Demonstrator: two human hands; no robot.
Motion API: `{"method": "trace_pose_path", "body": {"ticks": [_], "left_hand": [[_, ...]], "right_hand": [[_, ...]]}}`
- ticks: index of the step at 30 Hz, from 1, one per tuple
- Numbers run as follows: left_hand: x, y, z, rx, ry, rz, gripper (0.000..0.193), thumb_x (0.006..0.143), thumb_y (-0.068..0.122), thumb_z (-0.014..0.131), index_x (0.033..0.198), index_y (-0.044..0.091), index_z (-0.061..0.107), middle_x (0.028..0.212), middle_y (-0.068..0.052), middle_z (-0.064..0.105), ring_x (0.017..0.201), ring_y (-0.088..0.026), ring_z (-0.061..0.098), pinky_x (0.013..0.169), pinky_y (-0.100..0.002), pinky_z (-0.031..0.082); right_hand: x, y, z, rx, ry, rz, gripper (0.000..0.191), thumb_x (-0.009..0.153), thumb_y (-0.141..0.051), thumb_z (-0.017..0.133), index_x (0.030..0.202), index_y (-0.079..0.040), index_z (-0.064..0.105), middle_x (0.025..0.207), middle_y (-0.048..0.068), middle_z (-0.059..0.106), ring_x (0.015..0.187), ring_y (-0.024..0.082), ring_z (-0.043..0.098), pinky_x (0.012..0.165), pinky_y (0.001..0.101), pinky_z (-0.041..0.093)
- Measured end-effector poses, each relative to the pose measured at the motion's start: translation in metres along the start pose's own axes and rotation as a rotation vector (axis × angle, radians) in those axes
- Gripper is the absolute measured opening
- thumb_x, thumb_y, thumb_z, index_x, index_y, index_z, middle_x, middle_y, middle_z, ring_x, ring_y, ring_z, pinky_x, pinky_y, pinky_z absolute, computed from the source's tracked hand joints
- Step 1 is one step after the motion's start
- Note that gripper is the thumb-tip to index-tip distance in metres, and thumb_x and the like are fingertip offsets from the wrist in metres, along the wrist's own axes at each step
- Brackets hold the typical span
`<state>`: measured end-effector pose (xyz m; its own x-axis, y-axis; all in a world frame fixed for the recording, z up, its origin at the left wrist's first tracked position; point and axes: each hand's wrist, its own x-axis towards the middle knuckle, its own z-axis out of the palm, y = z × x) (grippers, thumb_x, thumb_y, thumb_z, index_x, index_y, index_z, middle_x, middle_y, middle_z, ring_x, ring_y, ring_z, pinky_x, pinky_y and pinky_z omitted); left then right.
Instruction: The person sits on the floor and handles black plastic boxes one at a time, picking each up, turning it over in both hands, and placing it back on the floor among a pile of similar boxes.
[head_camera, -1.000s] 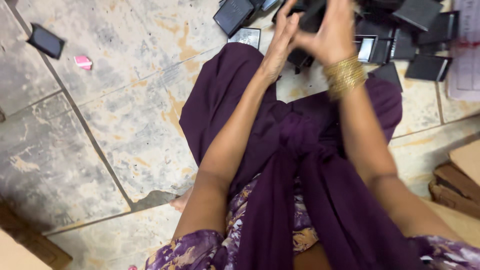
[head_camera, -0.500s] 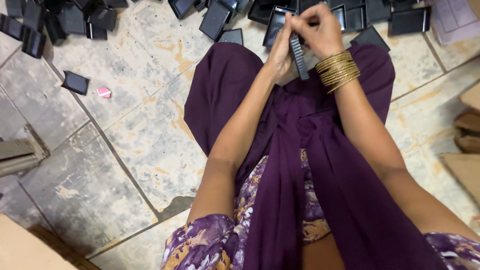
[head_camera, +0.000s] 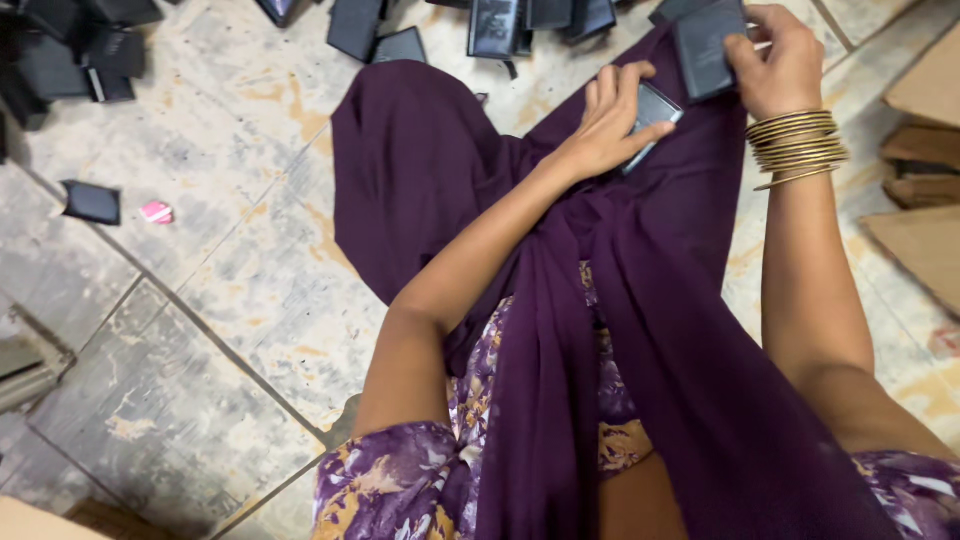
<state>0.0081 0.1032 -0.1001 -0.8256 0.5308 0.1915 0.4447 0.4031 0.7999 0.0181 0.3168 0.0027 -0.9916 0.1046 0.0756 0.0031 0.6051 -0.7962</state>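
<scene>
Now left fingers (head_camera: 622, 88) clasp a flat grey piece (head_camera: 652, 110); right fingers (head_camera: 748, 55) grip a black case (head_camera: 706, 50)

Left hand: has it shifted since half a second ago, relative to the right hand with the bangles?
Yes. The left hand has drawn apart from the right hand, lower and to the left, holding its own flat dark piece over the purple cloth.

2 hands are seen: the left hand (head_camera: 610, 125) and the right hand (head_camera: 775, 65), with 1 dark flat case (head_camera: 652, 112) gripped in the left and 1 dark flat case (head_camera: 706, 48) in the right. 1 lone black case (head_camera: 92, 202) and 1 small pink piece (head_camera: 156, 212) are counted on the tiled floor (head_camera: 250, 300). The heaps of black cases along the top edge cannot be counted exactly.
</scene>
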Motion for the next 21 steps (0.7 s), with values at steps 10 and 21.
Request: {"method": "trace_pose_path", "body": {"ticks": [10,21], "left_hand": [[-0.005,0.000,-0.019,0.040,-0.111,-0.107,0.079,0.102,0.050,0.067,0.161,0.016,0.028,0.122,-0.017,0.049,0.112,-0.032,0.050,0.107,-0.042,0.045],[0.012,-0.014,-0.040,-1.341,0.231,-0.214,0.068,0.113,0.047,0.046,0.167,0.013,0.021,0.147,-0.015,0.045,0.130,-0.023,0.049,0.108,-0.038,0.043]], "right_hand": [[-0.023,-0.010,-0.002,-0.572,-0.097,-0.119,0.076,0.087,-0.030,0.094,0.141,0.007,0.056,0.115,0.034,0.061,0.104,0.048,0.061,0.090,0.0503,0.052],[-0.021,-0.071,0.065,0.319,-0.167,-0.023,0.074,0.105,-0.013,0.082,0.163,-0.008,0.037,0.131,0.019,0.071,0.118,0.023,0.074,0.099,0.0343,0.062]]}}
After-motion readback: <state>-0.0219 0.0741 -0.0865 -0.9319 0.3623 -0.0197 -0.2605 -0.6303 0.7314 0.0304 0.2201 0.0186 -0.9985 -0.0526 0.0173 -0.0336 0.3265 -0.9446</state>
